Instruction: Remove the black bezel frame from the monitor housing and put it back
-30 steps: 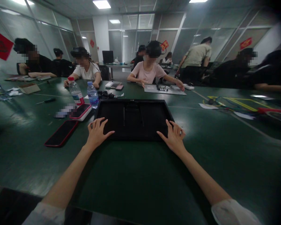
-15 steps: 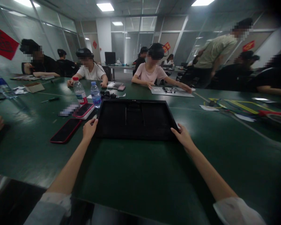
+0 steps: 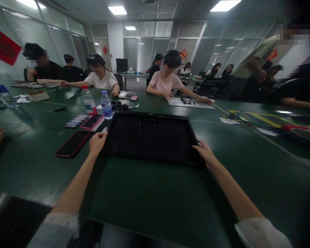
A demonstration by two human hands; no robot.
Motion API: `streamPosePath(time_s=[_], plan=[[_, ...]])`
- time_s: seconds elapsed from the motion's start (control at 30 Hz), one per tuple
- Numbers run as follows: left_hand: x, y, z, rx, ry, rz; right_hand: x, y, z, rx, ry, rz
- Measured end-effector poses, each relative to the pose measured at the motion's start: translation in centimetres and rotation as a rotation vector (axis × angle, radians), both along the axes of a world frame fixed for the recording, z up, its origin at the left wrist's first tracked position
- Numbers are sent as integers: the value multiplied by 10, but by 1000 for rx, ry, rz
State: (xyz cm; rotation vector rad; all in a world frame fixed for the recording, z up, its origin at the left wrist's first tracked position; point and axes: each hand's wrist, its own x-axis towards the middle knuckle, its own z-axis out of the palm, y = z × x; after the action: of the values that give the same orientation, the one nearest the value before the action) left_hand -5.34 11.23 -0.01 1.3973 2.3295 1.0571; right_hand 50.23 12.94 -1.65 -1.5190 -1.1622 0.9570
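A shallow black monitor casing with a raised rim lies on the green table, its hollow side up. My left hand grips its left edge, fingertips pinched at the rim. On the opposite edge my right hand is closed, thumb over the rim; the fingers beneath are partly hidden. The casing sits slightly askew, its right near corner closer to me. Just left of my left hand is a phone with a red edge. A second phone in a pink case rests on a white object behind it.
A red-capped bottle and a clear water bottle stand past the casing's left corner. A screwdriver lies farther left. Yellow cables lie at right. Across the table, a person in pink works at a grey panel.
The casing has turned slightly, its right side and near edge coming toward me. My right hand moved with it, a little right and nearer. The standing person at right shifted rightward.
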Motion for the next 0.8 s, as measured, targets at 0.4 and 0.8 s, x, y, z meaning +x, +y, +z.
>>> streamPosePath(time_s=[0.4, 0.8], plan=[[-4, 1, -2, 20, -40, -49, 9, 12, -9, 85, -23, -17], [8, -1, 9, 29, -76, -79, 14, -11, 6, 137, 129, -233]])
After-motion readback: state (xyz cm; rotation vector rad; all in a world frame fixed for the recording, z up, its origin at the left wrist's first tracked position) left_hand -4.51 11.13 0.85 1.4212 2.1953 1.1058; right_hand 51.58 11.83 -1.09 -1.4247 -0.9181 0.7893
